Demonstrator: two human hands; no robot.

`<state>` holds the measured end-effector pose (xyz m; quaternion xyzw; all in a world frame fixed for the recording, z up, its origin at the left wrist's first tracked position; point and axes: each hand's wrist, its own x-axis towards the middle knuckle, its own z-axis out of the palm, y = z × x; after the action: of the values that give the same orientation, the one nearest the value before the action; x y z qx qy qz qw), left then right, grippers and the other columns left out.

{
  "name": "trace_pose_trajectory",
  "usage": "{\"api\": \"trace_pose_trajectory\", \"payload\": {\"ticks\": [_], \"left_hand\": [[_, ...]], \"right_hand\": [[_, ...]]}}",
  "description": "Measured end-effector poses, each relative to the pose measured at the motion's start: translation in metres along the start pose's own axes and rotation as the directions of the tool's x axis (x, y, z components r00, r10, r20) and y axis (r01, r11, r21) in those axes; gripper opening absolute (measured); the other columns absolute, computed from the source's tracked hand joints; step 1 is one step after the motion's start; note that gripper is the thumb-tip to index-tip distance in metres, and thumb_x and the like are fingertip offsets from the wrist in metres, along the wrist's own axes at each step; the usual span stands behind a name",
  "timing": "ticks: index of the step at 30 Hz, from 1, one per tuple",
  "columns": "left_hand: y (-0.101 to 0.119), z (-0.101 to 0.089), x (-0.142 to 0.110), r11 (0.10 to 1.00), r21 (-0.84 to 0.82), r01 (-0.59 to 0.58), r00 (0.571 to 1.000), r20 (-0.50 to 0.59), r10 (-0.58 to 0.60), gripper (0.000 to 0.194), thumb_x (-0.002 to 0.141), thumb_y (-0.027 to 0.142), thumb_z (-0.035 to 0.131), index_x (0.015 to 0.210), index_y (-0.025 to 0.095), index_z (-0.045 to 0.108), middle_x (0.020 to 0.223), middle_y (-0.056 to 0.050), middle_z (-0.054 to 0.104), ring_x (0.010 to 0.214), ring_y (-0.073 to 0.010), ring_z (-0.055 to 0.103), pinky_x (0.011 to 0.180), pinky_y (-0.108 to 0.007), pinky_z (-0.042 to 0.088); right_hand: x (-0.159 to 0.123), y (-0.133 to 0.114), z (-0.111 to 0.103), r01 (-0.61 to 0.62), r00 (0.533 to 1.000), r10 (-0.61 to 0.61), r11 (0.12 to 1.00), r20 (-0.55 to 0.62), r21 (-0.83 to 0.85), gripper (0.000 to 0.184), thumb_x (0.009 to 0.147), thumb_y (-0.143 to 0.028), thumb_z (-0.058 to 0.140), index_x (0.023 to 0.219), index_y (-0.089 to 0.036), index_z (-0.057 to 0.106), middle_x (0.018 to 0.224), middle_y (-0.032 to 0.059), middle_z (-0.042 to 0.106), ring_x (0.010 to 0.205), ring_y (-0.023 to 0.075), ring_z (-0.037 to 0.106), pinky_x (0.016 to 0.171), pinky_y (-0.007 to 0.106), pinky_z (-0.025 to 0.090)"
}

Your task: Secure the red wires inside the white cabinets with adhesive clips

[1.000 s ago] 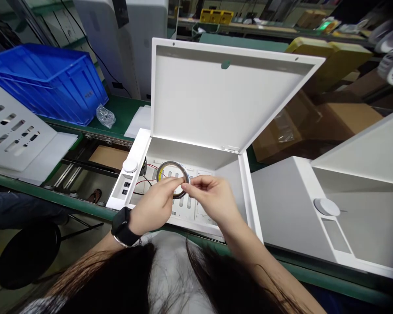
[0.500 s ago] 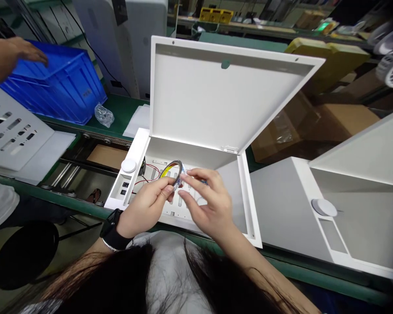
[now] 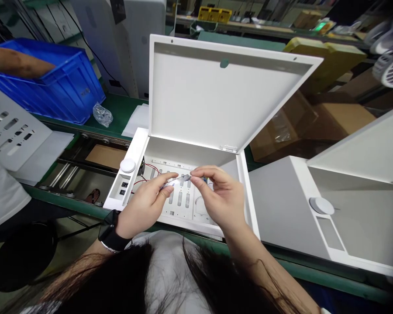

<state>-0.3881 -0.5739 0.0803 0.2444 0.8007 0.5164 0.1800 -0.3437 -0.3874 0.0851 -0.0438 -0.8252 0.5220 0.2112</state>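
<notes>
My left hand [image 3: 143,203], wearing a black watch, is closed on a roll of tape [image 3: 169,183]. Most of the roll hides behind the fingers and it shows nearly edge-on. A short greyish strip of tape [image 3: 185,178] stretches from it to my right hand [image 3: 222,198], whose thumb and forefinger pinch its free end. Both hands hover over an open white metal box [image 3: 245,192] with its lid [image 3: 222,100] raised. Inside it lie a slotted base plate [image 3: 180,199] and red wires [image 3: 152,167]. A round white knob [image 3: 127,165] sits on its left side panel.
To the right stands another open white box [image 3: 278,205]. On the left, a co-worker's arm [image 3: 22,63] reaches into a blue crate [image 3: 65,87]. Crumpled clear plastic [image 3: 102,115] lies beside it. Cardboard boxes [image 3: 343,122] are behind, and a black stool [image 3: 22,257] stands at lower left.
The roll has turned from showing its ring to nearly edge-on. My right fingers have closed on the tape end and drawn it rightward. The co-worker's hand has gone down into the blue crate.
</notes>
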Motion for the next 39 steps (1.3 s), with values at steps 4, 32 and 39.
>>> {"api": "trace_pose_trajectory", "payload": {"ticks": [4,32,39], "left_hand": [[0.0,0.003,0.002,0.99,-0.114,0.076,0.997,-0.015,-0.079,0.032,0.098,0.035,0.044,0.126,0.025,0.057,0.106,-0.004,0.068,0.091,-0.0181,0.062,0.078,-0.03,0.046],[-0.017,-0.025,0.029,0.965,-0.252,-0.071,0.764,-0.636,-0.11,0.013,0.087,0.029,0.061,0.094,0.019,0.064,0.075,-0.001,0.062,0.066,-0.0114,0.056,0.064,-0.023,0.044],[-0.031,-0.022,0.008,0.707,-0.693,-0.139,0.862,-0.437,-0.259,0.028,0.087,0.023,0.062,0.114,0.022,0.06,0.086,-0.002,0.061,0.068,-0.0097,0.051,0.066,-0.023,0.044]], "right_hand": [[0.002,-0.004,-0.005,0.018,1.0,-0.018,1.0,-0.025,-0.013,0.008,0.085,-0.029,0.067,0.085,-0.023,0.071,0.09,0.005,0.071,0.089,0.02,0.066,0.084,0.038,0.054],[0.054,0.004,0.024,0.427,0.868,-0.245,0.813,0.433,-0.395,0.017,0.088,-0.021,0.057,0.08,-0.019,0.072,0.077,0.006,0.068,0.079,0.0187,0.056,0.071,0.035,0.043],[0.081,0.138,0.084,-0.303,0.536,0.554,0.83,0.637,-0.468,0.007,0.062,-0.014,0.075,0.068,-0.018,0.075,0.065,0.0015,0.07,0.059,0.0125,0.06,0.057,0.025,0.046]]}}
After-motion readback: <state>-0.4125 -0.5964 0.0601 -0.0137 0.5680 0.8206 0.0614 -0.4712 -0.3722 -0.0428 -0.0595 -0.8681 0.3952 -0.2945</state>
